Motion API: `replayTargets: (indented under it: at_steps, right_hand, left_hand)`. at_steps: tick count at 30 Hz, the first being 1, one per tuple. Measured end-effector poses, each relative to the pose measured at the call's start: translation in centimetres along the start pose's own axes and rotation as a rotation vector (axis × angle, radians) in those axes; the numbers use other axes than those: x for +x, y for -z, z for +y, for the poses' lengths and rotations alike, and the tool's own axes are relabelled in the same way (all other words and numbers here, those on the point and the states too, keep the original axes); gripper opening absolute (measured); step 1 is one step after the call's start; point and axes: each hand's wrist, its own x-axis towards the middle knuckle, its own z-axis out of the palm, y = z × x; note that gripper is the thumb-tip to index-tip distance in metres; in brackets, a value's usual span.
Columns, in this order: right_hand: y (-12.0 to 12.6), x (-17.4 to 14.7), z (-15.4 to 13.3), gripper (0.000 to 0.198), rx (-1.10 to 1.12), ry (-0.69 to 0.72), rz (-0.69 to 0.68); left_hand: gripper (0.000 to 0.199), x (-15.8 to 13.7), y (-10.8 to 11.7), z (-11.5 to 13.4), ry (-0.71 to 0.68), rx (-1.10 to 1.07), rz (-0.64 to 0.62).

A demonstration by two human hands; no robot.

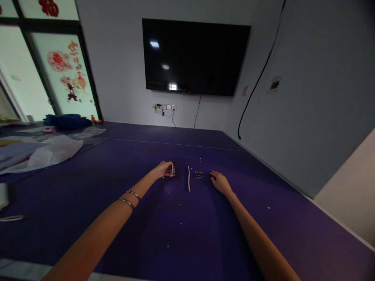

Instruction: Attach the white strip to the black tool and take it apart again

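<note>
My left hand (165, 169) is closed around a slim pale-grey tool (171, 170), held upright in the fingers over the purple surface (175, 214). Its exact kind is too small to make out. Just right of that hand lies a short, slightly curved white cable piece (189, 179), apart from both hands. Beside the cable is a small dark flat piece with pale markings (199, 175), perhaps a clear packet of small parts. My right hand (220, 182) rests a little further right with its fingers stretched toward the flat piece, not touching it, and holds nothing visible.
Small white scraps dot the surface. At the left lie plastic sheeting (58, 152) and a dark blue cloth bundle (67, 121). A television (196, 58) hangs on the back wall above sockets (169, 107). A black cable (258, 80) dangles along the right wall.
</note>
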Motion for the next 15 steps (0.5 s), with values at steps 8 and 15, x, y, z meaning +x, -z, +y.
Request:
replayTargets:
  at_steps: [8,15]
  right_hand:
    - [-0.2,0.1,0.2,0.040,-0.015,0.011,0.008]
    - [-0.2,0.1,0.2,0.039,-0.003,0.013,0.017]
  left_hand:
    - [0.025,-0.3,1.2,-0.3,0.165,-0.131,-0.030]
    - [0.029,-0.4,1.8,-0.7,0.322,-0.135,-0.078]
